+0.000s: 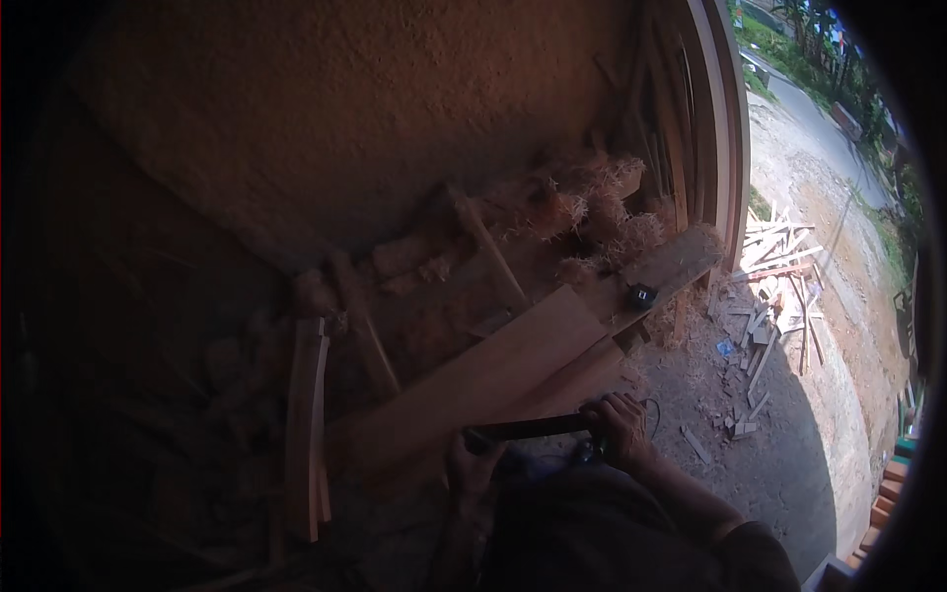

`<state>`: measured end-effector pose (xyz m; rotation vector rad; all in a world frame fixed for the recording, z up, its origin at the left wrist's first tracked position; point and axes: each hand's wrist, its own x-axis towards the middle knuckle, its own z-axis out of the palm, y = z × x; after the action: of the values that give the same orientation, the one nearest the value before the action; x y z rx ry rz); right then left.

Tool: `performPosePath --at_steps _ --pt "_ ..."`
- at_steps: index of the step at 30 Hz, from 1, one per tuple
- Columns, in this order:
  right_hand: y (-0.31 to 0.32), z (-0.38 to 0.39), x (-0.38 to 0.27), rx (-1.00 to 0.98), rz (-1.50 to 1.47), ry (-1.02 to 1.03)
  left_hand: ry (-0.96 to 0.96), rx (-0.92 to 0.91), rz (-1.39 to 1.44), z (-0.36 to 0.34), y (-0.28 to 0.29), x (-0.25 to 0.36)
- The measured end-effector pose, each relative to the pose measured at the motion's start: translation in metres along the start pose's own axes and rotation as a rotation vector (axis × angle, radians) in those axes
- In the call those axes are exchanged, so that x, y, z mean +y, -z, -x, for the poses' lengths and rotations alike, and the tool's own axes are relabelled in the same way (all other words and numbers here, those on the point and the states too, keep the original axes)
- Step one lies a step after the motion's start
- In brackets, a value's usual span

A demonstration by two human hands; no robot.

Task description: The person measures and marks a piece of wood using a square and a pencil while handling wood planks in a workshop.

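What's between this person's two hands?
In the head view, a dark strip spans the gap from the left hand to the right hand; its exact kind is unclear.

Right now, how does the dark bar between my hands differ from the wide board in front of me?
The dark bar is narrow, the board much wider. The bar looks nearly black, the board reddish brown. The bar runs nearly level across the view, while the board slants up to the right. Both are longer than wide.

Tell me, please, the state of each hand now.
Left hand: closed, holding the dark bar at its left end.
Right hand: closed, holding its right end.
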<state>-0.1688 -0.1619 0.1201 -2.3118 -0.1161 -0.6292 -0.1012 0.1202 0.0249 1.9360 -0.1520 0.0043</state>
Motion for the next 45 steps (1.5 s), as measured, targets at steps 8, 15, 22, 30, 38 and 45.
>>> performPosePath --at_steps 8,15,22,30,38,45 --pt "0.027 0.042 0.011 -0.029 0.139 -0.164 -0.483 -0.293 -0.172 0.003 -0.108 0.11" --pt "0.016 0.052 0.031 -0.122 -0.675 -0.567 -0.892 -0.389 -0.242 -0.009 -0.142 0.113" --pt "0.003 0.072 0.079 -0.114 -0.792 -0.954 -0.846 -0.635 -0.303 -0.024 -0.168 0.065" --pt "0.001 0.07 0.113 0.251 -0.895 -1.055 -0.41 -0.476 -0.704 -0.041 -0.086 -0.018" --pt "-0.024 0.063 0.17 -0.152 0.15 -0.15 -0.372 -0.238 -0.557 -0.008 -0.039 0.013" --pt "-0.051 -0.004 0.106 -0.144 -0.013 0.088 -0.339 -0.21 -0.678 -0.012 -0.064 0.051"
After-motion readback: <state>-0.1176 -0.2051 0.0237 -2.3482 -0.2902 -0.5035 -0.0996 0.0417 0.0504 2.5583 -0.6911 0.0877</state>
